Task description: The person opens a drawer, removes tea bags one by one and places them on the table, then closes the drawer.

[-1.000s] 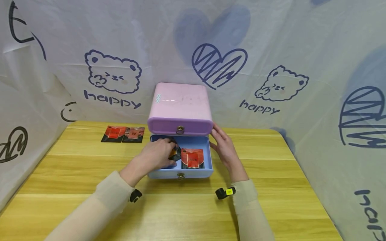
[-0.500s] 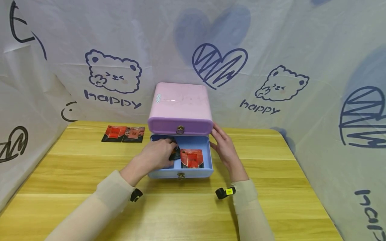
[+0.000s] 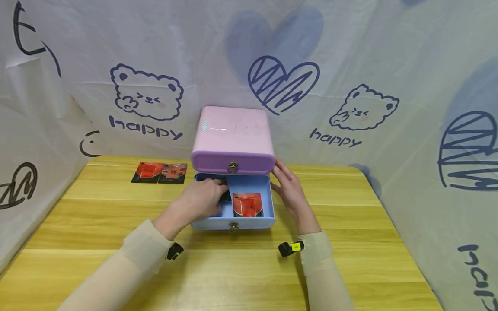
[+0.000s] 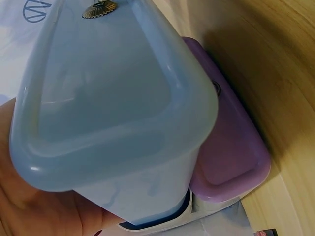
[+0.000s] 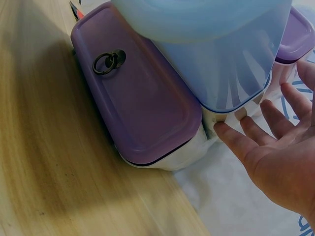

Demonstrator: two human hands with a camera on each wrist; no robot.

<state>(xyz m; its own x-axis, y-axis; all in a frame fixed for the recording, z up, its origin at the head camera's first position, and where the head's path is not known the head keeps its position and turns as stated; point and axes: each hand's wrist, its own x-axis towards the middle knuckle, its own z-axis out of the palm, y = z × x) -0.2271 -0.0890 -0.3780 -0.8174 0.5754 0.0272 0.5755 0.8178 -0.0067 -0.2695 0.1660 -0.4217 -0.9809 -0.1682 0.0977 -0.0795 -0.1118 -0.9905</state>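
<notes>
A small drawer chest with a pink top (image 3: 235,129) stands at the back. Its light blue drawer (image 3: 253,223) is pulled out between two purple drawer fronts. My left hand (image 3: 196,198) reaches into the left side of that drawer, over a dark sachet (image 3: 225,195). Its fingertips are hidden there, so I cannot tell whether they grip the sachet. To the right of it in the drawer lies a red and black sachet (image 3: 247,205). My right hand (image 5: 280,152) rests straight fingertips against the chest's side, beside the pulled-out drawer.
On the wooden table (image 3: 350,242), left of the chest, two more sachets lie side by side, one red (image 3: 148,172) and one duller red (image 3: 173,173). A printed cloth (image 3: 218,52) hangs behind and at both sides.
Under my left hand the dark sachet has shifted towards the back left of the drawer, so less of it shows. My right hand has stayed where it was.
</notes>
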